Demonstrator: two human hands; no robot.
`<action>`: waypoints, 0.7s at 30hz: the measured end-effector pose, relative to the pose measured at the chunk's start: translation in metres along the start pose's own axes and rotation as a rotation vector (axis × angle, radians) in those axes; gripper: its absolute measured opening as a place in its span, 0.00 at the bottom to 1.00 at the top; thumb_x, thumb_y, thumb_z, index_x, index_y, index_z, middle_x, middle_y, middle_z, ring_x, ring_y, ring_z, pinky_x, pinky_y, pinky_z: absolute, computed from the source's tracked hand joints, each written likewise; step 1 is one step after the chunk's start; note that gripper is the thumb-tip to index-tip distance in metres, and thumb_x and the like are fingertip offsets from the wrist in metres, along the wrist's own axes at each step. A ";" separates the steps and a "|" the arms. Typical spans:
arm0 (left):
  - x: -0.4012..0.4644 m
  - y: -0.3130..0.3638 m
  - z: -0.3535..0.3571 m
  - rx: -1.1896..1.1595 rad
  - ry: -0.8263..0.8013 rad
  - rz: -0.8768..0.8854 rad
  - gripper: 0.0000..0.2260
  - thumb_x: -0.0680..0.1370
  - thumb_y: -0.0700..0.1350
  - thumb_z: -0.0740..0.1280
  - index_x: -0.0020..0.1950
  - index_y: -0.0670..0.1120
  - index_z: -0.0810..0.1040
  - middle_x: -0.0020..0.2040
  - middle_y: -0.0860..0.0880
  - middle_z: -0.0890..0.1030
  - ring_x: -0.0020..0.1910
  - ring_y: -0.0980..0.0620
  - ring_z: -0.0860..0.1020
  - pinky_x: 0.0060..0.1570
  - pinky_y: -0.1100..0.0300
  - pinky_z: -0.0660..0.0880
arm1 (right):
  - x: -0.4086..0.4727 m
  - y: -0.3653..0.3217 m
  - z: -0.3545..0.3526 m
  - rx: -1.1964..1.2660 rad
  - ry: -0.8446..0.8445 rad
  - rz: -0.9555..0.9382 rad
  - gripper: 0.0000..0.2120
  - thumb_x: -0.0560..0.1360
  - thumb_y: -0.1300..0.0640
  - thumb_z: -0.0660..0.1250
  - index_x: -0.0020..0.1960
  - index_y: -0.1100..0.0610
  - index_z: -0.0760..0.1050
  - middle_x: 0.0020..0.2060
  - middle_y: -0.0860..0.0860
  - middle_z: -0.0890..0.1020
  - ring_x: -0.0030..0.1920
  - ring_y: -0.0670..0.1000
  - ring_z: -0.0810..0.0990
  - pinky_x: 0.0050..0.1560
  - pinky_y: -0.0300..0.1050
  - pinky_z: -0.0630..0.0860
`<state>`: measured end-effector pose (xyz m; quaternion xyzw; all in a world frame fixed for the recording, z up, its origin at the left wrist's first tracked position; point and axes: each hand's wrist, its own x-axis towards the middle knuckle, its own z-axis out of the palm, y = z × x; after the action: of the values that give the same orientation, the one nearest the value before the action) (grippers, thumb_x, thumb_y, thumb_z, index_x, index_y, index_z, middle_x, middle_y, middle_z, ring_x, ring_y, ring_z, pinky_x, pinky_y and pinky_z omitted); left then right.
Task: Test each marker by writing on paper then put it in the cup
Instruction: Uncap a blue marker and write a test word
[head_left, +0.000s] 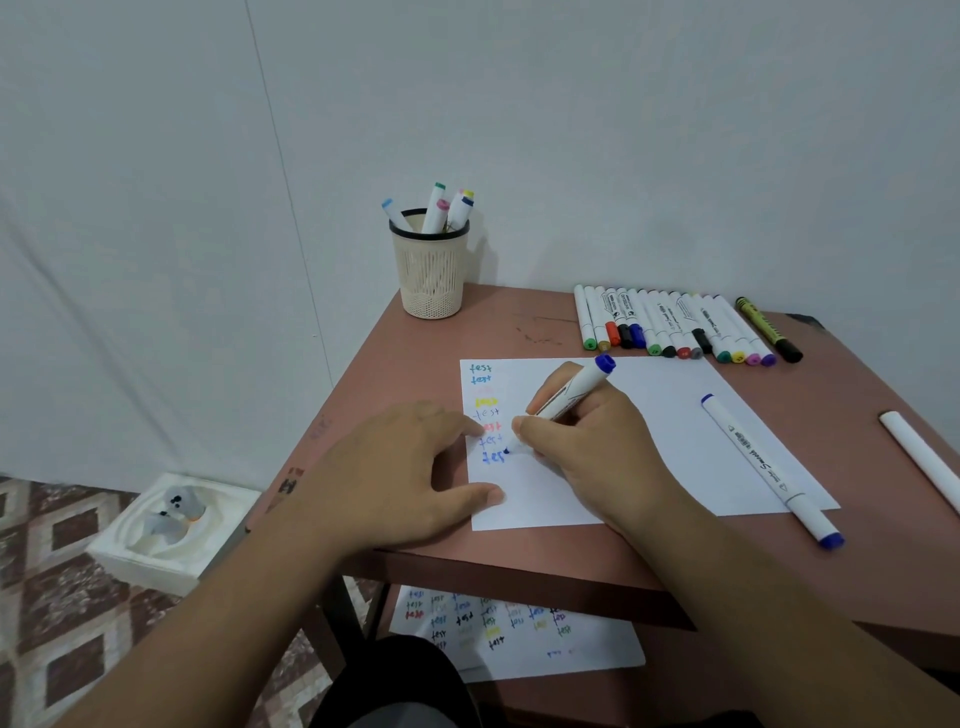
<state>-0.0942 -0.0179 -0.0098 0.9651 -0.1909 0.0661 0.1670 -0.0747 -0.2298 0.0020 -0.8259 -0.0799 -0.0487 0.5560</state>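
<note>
My right hand (587, 447) grips a blue marker (574, 392) with its tip on the white paper (649, 415), at the end of a blue word "test" in a column of coloured test words. My left hand (410, 478) lies flat on the paper's left edge, fingers spread. A beige mesh cup (431, 270) at the table's far left corner holds several markers. A row of several capped markers (675, 327) lies beyond the paper.
A second blue-capped marker (769, 470) lies across the paper's right side, a white marker (919, 457) at the right edge. On the floor are a used test sheet (519, 634) under the brown table (519, 322) and a white foam box (171, 530) to the left.
</note>
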 end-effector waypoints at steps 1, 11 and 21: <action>0.000 0.000 0.000 -0.002 -0.007 -0.007 0.33 0.71 0.75 0.61 0.71 0.61 0.71 0.56 0.62 0.75 0.55 0.60 0.72 0.56 0.59 0.71 | 0.000 0.000 0.000 0.000 -0.003 -0.001 0.09 0.73 0.61 0.76 0.40 0.52 0.77 0.34 0.49 0.82 0.37 0.46 0.83 0.44 0.51 0.83; -0.002 0.001 -0.004 -0.329 0.032 -0.063 0.40 0.81 0.46 0.66 0.81 0.60 0.39 0.46 0.59 0.74 0.46 0.58 0.75 0.48 0.65 0.70 | 0.000 -0.001 -0.003 0.281 0.035 -0.047 0.07 0.73 0.64 0.78 0.44 0.58 0.81 0.35 0.54 0.85 0.38 0.53 0.85 0.43 0.52 0.82; -0.001 0.008 -0.012 -0.456 0.056 -0.067 0.43 0.82 0.41 0.67 0.80 0.62 0.36 0.54 0.65 0.82 0.54 0.67 0.77 0.54 0.80 0.65 | -0.005 -0.011 -0.004 0.270 -0.070 -0.113 0.13 0.69 0.63 0.81 0.41 0.46 0.84 0.42 0.48 0.88 0.42 0.49 0.86 0.44 0.47 0.83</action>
<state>-0.0993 -0.0199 0.0038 0.9060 -0.1640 0.0423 0.3879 -0.0811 -0.2298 0.0124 -0.7390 -0.1514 -0.0398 0.6552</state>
